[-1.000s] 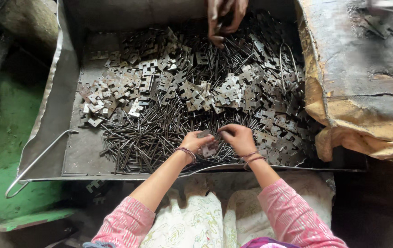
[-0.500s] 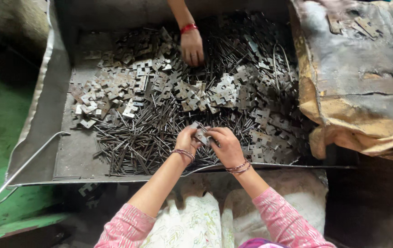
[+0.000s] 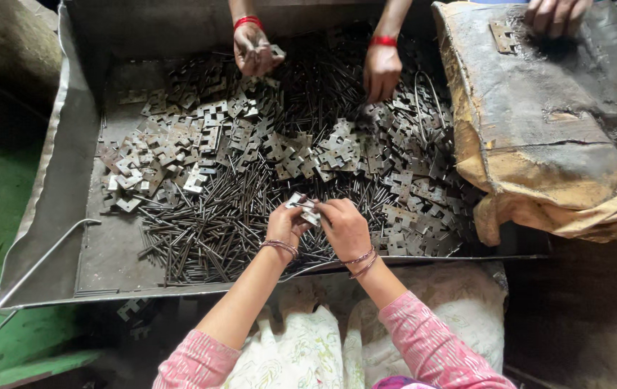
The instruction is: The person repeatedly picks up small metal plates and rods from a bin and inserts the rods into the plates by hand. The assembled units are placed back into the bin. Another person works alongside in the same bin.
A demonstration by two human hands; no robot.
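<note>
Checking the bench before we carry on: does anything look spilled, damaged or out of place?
Yes. A few hinge plates lie on the floor below the metal tray's front edge, apparently spilled. The brown sack beside the tray looks torn and stained. Both hands hold a hinge piece over the tray.

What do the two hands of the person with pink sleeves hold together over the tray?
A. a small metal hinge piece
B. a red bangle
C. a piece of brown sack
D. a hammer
A: the left hand and right hand meet on a small metal hinge piece, above the thin pins in the tray.
</note>
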